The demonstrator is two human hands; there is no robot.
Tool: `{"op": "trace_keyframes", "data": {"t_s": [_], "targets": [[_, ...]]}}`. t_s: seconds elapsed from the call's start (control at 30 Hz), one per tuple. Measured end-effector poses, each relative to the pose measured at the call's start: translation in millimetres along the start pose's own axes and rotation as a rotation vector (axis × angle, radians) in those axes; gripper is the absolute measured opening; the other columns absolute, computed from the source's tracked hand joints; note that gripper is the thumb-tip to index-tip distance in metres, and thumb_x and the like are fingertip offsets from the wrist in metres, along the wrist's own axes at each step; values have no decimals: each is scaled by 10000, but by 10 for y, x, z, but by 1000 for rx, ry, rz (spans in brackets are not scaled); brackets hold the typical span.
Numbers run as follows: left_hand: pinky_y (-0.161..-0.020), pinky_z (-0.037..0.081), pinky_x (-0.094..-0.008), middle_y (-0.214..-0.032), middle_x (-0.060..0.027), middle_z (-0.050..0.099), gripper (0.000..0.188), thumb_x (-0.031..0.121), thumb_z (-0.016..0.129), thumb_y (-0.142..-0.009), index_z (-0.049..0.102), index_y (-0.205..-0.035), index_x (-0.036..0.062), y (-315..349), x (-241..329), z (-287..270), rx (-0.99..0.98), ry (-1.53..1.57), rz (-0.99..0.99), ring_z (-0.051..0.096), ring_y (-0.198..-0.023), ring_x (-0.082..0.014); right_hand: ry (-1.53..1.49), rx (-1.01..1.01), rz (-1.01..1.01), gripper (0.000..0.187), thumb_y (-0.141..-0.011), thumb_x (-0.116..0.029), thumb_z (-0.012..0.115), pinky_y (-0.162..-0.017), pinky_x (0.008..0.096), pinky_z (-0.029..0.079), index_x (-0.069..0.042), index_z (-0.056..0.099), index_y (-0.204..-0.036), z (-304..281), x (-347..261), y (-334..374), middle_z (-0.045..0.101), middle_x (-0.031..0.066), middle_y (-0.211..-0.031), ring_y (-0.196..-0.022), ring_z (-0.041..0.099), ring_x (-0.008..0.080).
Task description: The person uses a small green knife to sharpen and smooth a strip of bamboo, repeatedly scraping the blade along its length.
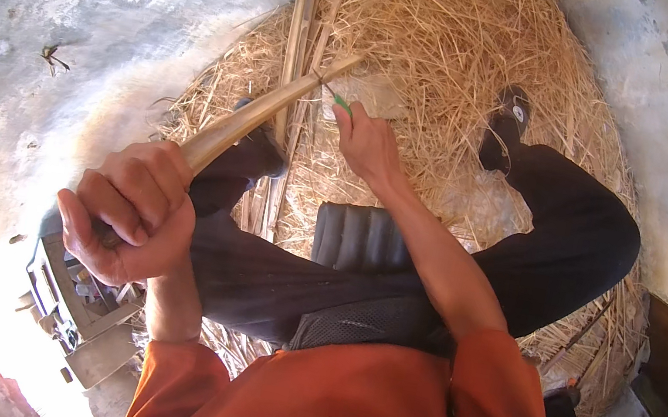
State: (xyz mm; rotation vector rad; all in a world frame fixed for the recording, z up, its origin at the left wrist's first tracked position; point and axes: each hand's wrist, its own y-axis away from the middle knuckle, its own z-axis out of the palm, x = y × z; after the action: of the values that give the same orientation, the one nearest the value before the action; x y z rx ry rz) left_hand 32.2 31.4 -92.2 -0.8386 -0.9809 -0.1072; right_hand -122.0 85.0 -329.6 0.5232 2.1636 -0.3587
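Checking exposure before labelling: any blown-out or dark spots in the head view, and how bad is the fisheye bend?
Head view: glare washes out the lower-left floor by the metal box; left hand and right hand well lit and sharp; straw pile evenly lit; black vignette rings the frame; edges curve near the rim.

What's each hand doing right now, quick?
Left hand: closed around the end of a bamboo stick.
Right hand: closed, pinching a small green thing at the stick.
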Motion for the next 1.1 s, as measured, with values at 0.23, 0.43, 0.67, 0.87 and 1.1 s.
{"op": "trace_keyframes", "data": {"t_s": [0.23, 0.43, 0.67, 0.87, 1.1], "targets": [[-391, 211, -290, -391, 15, 296, 518, 315, 236, -973, 335, -486, 170, 12, -22, -31, -40, -33, 1, 207, -338, -119, 65, 87, 18, 363, -959, -334, 458, -537, 518, 462, -7, 532, -819, 55, -199, -172, 549, 234, -551, -551, 577, 430], [-343, 242, -296, -385, -4, 327, 521, 331, 266, -985, 345, -505, 144, 20, -36, -23, -147, -86, 15, 271, -314, -130, 100, -47, 22, 328, -957, -332, 461, -631, 494, 504, -26, 575, -928, 69, 63, -246, 616, 235, -689, -694, 619, 418], [-411, 232, -299, -388, 10, 292, 523, 304, 248, -974, 340, -478, 168, -101, 12, -73, -51, -1, -33, 232, -351, -120, 326, -24, 647, 425, -986, -365, 383, -725, 421, 476, -10, 588, -1097, -283, 1271, 265, 629, 229, -862, -825, 640, 311], [-342, 284, -291, -380, -1, 349, 494, 294, 326, -952, 368, -488, 131, -304, -85, -137, -238, 3, 24, 316, -312, -135, -281, 64, 133, 474, -981, -436, 365, -628, 477, 462, -31, 603, -1044, -371, -36, -294, 597, 204, -652, -621, 606, 321], [-318, 290, -230, -363, 29, 344, 465, 248, 395, -900, 334, -449, 150, -306, -46, -91, -359, -52, 26, 334, -289, -96, -154, -292, 137, 497, -971, -438, 379, -673, 529, 436, -3, 602, -886, -313, -267, -357, 601, 269, -708, -707, 586, 448]]}}
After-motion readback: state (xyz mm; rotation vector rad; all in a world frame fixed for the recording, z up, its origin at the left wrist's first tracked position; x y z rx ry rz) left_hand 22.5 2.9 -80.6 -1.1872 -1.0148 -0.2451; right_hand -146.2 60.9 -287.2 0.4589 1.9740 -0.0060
